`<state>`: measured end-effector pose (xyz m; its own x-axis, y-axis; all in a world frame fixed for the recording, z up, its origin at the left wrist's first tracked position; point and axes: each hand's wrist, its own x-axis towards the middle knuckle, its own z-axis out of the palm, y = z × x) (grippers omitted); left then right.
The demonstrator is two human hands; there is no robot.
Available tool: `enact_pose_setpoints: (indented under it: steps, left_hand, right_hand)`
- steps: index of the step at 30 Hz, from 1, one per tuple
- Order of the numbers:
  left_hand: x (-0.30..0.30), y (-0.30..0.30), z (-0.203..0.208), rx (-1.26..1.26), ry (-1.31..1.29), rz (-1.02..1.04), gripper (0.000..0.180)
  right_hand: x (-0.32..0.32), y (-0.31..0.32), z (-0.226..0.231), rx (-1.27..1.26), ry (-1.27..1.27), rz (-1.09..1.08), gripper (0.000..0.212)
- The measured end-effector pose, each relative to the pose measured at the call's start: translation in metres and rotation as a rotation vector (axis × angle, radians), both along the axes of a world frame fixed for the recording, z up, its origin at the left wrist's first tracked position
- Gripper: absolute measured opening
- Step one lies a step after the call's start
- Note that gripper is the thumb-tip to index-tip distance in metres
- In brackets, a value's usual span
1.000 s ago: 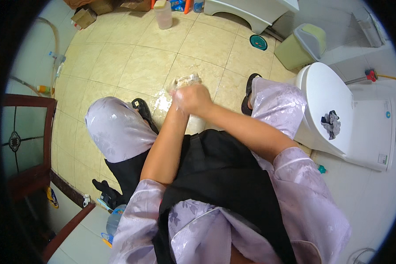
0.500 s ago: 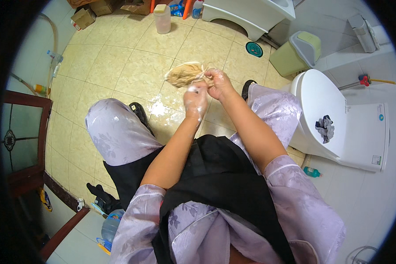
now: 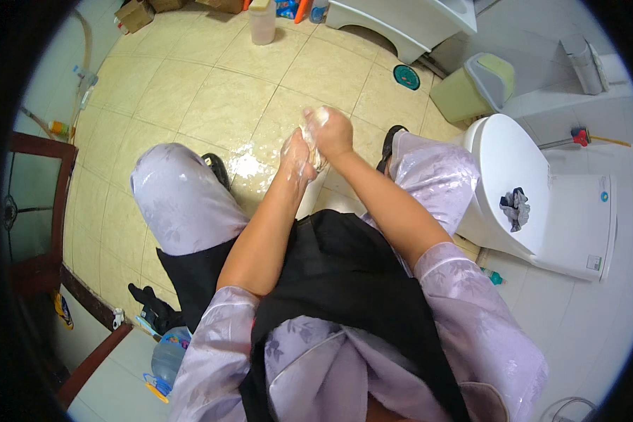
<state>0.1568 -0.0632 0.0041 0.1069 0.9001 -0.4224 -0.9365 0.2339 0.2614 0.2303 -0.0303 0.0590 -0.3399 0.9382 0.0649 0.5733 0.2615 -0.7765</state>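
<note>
The right hand (image 3: 335,135) is closed around a bunched pale cloth (image 3: 317,157); the foam-streaked left hand (image 3: 297,156) is clamped on the same cloth, just beside it. The cloth sits between both hands, above the wet, cream-tiled floor (image 3: 225,105).

A crumpled grey cloth (image 3: 519,213) lies on the toilet lid (image 3: 510,158).
</note>
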Motion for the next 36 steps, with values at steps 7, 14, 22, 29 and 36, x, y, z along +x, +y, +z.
enact_pose_setpoints:
  steps: [7, 14, 22, 29, 36]
  left_hand:
    - [-0.055, -0.006, -0.066, 0.13, -0.135, -0.074, 0.031]
    - [-0.02, -0.01, 0.007, 0.003, 0.029, -0.011, 0.025]
    - [-0.005, -0.009, 0.015, -0.138, 0.093, -0.026, 0.026]
    - [-0.004, -0.02, -0.017, -0.014, -0.147, 0.106, 0.033]
    - [-0.029, 0.003, 0.069, -0.061, -0.185, 0.145, 0.028]
  right_hand:
    - [-0.017, -0.053, 0.0, 0.196, 0.037, 0.16, 0.032]
    - [-0.016, -0.017, -0.004, 0.105, -0.174, 0.062, 0.035]
    - [-0.002, 0.001, 0.004, -0.038, -0.182, -0.112, 0.041]
    - [-0.002, -0.007, -0.008, 0.054, -0.292, -0.077, 0.038]
    - [0.017, 0.038, -0.026, 0.124, 0.201, -0.227, 0.045]
